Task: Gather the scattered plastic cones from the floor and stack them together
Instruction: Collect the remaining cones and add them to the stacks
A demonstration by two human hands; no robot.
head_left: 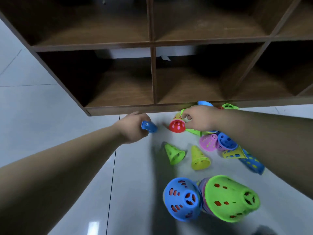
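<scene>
Holding a small blue cone (pixel 149 127), the left hand (pixel 133 128) is closed around it near the shelf (pixel 152 73). The right hand (pixel 199 118) pinches a green cone (pixel 193 131) beside a red cone (pixel 177 126). More cones lie on the floor (pixel 132 184): a green one (pixel 174 154), a yellow one (pixel 199 158), and a big blue cone (pixel 183 199) touching a big green cone (pixel 232 197).
</scene>
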